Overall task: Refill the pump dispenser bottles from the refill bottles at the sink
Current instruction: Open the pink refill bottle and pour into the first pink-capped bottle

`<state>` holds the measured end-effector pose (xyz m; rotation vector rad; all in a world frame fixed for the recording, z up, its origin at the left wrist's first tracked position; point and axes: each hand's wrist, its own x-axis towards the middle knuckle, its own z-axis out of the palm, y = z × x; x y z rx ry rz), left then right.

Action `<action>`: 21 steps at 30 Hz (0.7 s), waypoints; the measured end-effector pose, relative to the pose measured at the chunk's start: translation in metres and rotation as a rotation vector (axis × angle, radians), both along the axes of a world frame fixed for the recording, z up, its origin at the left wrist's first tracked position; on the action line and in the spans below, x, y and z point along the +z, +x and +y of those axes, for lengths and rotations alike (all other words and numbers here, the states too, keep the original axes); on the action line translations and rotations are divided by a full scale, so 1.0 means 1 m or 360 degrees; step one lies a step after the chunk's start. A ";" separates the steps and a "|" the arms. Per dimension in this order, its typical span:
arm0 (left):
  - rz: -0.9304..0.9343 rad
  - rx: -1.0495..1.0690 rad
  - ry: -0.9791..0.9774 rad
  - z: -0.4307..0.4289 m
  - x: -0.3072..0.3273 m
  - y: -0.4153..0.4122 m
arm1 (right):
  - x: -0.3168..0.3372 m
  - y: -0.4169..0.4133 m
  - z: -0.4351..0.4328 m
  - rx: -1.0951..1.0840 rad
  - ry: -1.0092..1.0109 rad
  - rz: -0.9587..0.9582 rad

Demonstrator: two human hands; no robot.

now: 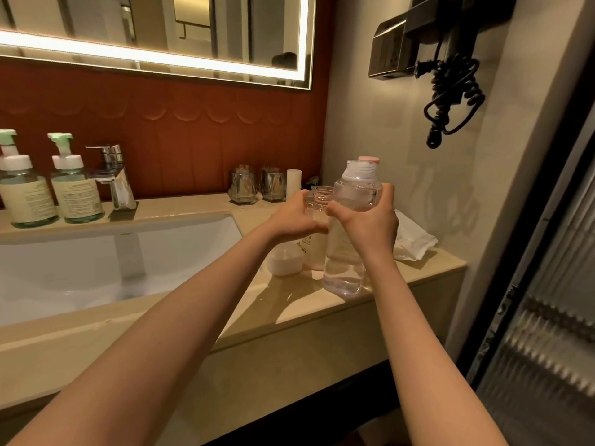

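Note:
My right hand (367, 220) grips a tall clear refill bottle (346, 265) with pinkish liquid, upright, its pink flip cap (369, 160) open at the top. My left hand (294, 217) holds a smaller clear bottle (318, 239) with an open threaded neck (323, 195), standing on the counter right beside the refill bottle. A white cap-like piece (285, 260) sits on the counter just left of them. Two green pump dispenser bottles (27, 191) (77, 185) stand at the back left, next to the faucet (112, 175).
The white sink basin (96, 265) fills the left of the beige counter (289, 304). Two glass tumblers (243, 186) and a small white tube (294, 180) stand at the back. A folded white cloth (413, 239) lies at the right. A wall hair dryer (450, 75) hangs above.

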<state>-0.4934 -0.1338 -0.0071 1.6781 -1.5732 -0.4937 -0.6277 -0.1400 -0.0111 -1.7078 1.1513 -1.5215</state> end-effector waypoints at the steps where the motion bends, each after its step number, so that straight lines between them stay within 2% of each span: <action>1: 0.0025 -0.0014 -0.0026 0.000 0.000 -0.001 | 0.001 -0.001 0.000 -0.0005 -0.0001 -0.0004; 6: 0.0175 -0.0086 -0.0066 0.003 0.002 -0.009 | 0.002 -0.010 -0.001 -0.0027 -0.0003 -0.0020; 12: 0.0194 -0.0090 -0.0193 0.009 0.001 -0.017 | 0.005 -0.022 0.002 -0.0026 0.0003 0.0015; 17: 0.0412 -0.0171 -0.0299 0.022 0.002 -0.017 | 0.008 -0.027 0.004 -0.0045 0.0019 0.0021; 21: 0.0424 -0.0215 -0.0311 0.038 0.003 -0.014 | 0.009 -0.027 0.010 -0.0005 -0.0011 0.0050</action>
